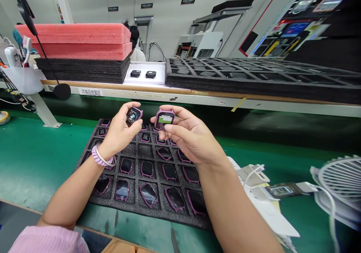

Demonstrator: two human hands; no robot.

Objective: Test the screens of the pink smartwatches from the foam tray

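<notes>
My left hand [120,127] holds a pink-framed smartwatch body [133,115] by its edges, with its round-patterned screen lit and facing me. My right hand [187,134] pinches a second pink-framed smartwatch body [164,119] between thumb and fingers, and its screen shows a green bar. The two watches are close together but apart. Below my hands lies a black foam tray [118,206] with square pockets. Several similar pink-framed watches sit in the pockets [149,194], and my hands hide the tray's upper middle.
A raised shelf runs across the back, holding stacked pink and black foam [79,46], a black foam grid tray [239,76], and two black devices on a white mat [143,73]. A white fan [341,185], cables and papers lie at right. A co-worker [135,46] sits beyond.
</notes>
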